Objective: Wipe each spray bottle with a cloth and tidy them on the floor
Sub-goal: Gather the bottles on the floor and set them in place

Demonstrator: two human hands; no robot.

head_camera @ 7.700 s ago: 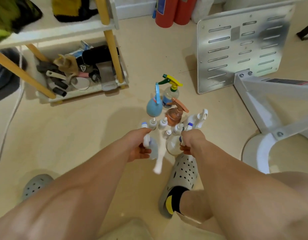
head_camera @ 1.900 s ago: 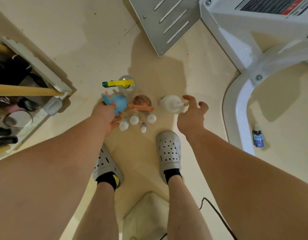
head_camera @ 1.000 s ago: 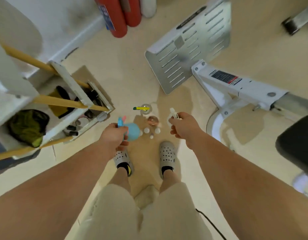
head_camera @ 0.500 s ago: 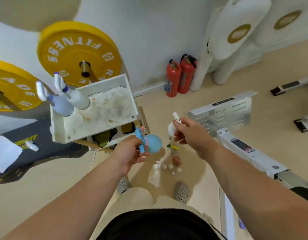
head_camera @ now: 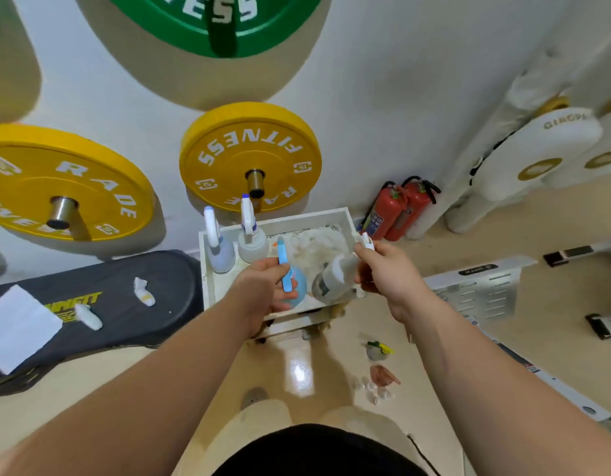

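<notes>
Round bottle [head_camera: 297,292] in the left grip [head_camera: 263,290]: sky blue with a lighter blue trigger. Second bottle [head_camera: 335,273] in the right grip [head_camera: 386,273]: translucent white with a white trigger. Beyond both grips: white tray [head_camera: 280,221], yellow plates [head_camera: 251,156] with white lettering, and red extinguishers [head_camera: 393,211].

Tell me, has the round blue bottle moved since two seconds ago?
Yes. The blue bottle has risen off the floor, away from the yellow-trigger bottle that still stands there; the left hand holds it in front of the white tray.
</notes>
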